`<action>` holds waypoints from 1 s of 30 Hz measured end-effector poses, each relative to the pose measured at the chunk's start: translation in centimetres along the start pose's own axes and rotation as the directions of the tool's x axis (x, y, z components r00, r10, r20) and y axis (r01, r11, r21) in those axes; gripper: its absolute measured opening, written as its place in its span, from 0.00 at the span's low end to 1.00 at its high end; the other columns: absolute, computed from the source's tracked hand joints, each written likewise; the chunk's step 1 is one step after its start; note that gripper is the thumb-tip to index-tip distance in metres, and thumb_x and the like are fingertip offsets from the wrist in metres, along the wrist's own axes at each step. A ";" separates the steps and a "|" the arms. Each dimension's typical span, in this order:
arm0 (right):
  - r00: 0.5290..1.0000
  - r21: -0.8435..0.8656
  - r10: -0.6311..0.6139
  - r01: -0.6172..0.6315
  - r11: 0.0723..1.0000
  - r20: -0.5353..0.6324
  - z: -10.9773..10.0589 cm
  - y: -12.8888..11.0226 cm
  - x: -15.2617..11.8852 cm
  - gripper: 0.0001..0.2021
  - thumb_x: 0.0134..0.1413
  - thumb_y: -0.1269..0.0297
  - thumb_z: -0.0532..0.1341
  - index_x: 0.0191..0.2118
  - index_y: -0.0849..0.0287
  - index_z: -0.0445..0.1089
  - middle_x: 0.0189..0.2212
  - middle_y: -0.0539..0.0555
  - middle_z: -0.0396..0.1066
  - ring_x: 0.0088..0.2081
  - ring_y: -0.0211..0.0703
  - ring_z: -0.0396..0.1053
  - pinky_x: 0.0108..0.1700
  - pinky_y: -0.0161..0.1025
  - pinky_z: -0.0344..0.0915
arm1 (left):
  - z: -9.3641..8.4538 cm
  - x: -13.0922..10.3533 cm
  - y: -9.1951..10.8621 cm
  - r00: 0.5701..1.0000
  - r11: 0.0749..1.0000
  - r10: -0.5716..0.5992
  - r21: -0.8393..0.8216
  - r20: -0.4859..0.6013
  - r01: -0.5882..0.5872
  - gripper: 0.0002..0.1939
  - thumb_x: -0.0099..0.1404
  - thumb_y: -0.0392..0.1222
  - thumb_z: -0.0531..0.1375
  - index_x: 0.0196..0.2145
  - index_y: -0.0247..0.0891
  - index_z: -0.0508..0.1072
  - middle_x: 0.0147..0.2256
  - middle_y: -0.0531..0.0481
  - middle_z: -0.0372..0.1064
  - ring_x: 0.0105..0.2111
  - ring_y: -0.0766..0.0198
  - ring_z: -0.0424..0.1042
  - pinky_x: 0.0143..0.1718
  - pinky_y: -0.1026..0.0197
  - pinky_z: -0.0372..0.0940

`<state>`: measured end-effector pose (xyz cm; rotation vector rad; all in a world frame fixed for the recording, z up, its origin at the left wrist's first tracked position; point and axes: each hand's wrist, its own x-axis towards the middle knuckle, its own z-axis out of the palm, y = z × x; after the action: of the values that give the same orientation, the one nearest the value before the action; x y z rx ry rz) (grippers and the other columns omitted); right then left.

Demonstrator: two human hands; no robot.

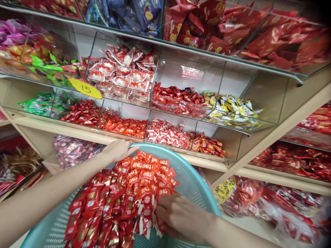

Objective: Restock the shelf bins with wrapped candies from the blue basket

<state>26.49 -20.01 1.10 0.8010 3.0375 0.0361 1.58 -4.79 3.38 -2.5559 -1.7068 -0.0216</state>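
A large turquoise plastic basket (196, 182) with perforated walls sits below the shelves. Inside lie red wrapped candies (103, 203), orange-red ones (148, 174) at the back and red-and-white ones (147, 208) near the middle. My left hand (120, 151) is closed over the far rim of the basket, with some fingers hidden behind it. Reaching in from the right, my right hand (178, 215) has its fingers curled at the edge of the red-and-white candies. Its fingertips are partly hidden and slightly blurred.
Clear acrylic shelf bins (232, 137) of wrapped candies rise ahead, with a yellow price tag (85, 88) reading 15. Bagged goods (269, 203) lie on the lower right, and a pinkish bag (74, 150) sits in the lower shelf behind my left arm. A wooden shelf edge (276, 134) slants at right.
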 end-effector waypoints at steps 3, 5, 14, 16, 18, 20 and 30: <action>1.000 -0.092 -0.014 0.014 0.996 -0.006 0.3 -0.2 -0.1 0.04 0.56 0.66 0.56 0.34 0.60 0.66 0.32 0.51 0.68 0.32 0.39 0.64 0.29 0.39 0.58 | 0.1 0.0 -0.1 1.000 1.000 0.003 0.002 -0.010 -0.003 0.35 0.64 0.62 0.34 0.39 0.34 0.70 0.36 0.36 0.75 0.38 0.43 0.74 0.38 0.48 0.65; 1.000 -0.124 -0.012 0.012 0.992 -0.001 0.4 -0.4 -0.2 0.04 0.57 0.66 0.56 0.33 0.60 0.66 0.33 0.52 0.67 0.33 0.40 0.64 0.30 0.39 0.58 | 0.2 0.0 -0.1 1.000 1.000 0.006 0.014 -0.017 -0.006 0.35 0.64 0.62 0.34 0.39 0.35 0.70 0.35 0.36 0.75 0.38 0.44 0.74 0.38 0.49 0.65; 0.997 -0.211 -0.070 0.077 0.974 0.042 0.8 -1.2 1.7 0.08 0.57 0.66 0.57 0.29 0.61 0.70 0.30 0.53 0.67 0.29 0.41 0.63 0.23 0.39 0.56 | 0.4 0.1 -0.1 1.000 1.000 0.001 0.019 -0.013 -0.001 0.35 0.64 0.62 0.34 0.40 0.36 0.70 0.36 0.37 0.75 0.38 0.47 0.74 0.38 0.51 0.65; 0.996 -0.219 -0.074 0.083 0.972 0.046 1.2 -1.3 2.1 0.08 0.56 0.66 0.57 0.29 0.61 0.70 0.29 0.53 0.68 0.29 0.42 0.64 0.23 0.40 0.56 | 0.4 0.1 -0.2 1.000 1.000 0.004 0.003 -0.016 -0.004 0.35 0.64 0.62 0.34 0.40 0.35 0.70 0.37 0.36 0.75 0.39 0.46 0.74 0.38 0.51 0.65; 0.996 -0.222 -0.068 0.077 0.972 0.049 1.6 -1.4 2.1 0.08 0.56 0.66 0.57 0.29 0.60 0.70 0.30 0.52 0.67 0.28 0.42 0.64 0.23 0.40 0.57 | 0.4 0.0 -0.3 1.000 1.000 0.005 -0.015 -0.015 -0.005 0.35 0.64 0.62 0.34 0.40 0.35 0.71 0.37 0.36 0.75 0.39 0.46 0.74 0.39 0.50 0.65; 0.997 -0.228 -0.065 0.073 0.971 0.042 1.7 -1.5 2.1 0.09 0.57 0.66 0.56 0.29 0.60 0.70 0.29 0.52 0.67 0.28 0.42 0.64 0.23 0.40 0.58 | 0.3 0.0 -0.2 1.000 0.999 -0.001 -0.032 -0.008 0.001 0.35 0.63 0.62 0.35 0.41 0.34 0.71 0.38 0.36 0.75 0.39 0.46 0.73 0.39 0.51 0.64; 0.999 -0.249 0.004 0.009 0.968 0.054 2.3 -1.8 2.2 0.10 0.52 0.61 0.61 0.27 0.62 0.69 0.28 0.54 0.67 0.28 0.43 0.64 0.22 0.38 0.57 | -0.2 -0.3 0.0 1.000 1.000 0.004 -0.026 -0.009 -0.004 0.37 0.62 0.65 0.34 0.38 0.35 0.71 0.35 0.36 0.75 0.37 0.45 0.74 0.38 0.51 0.64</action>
<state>23.67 -20.43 -1.24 0.7632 2.9017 0.3816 1.52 -5.06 3.57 -2.5737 -1.7098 -0.0549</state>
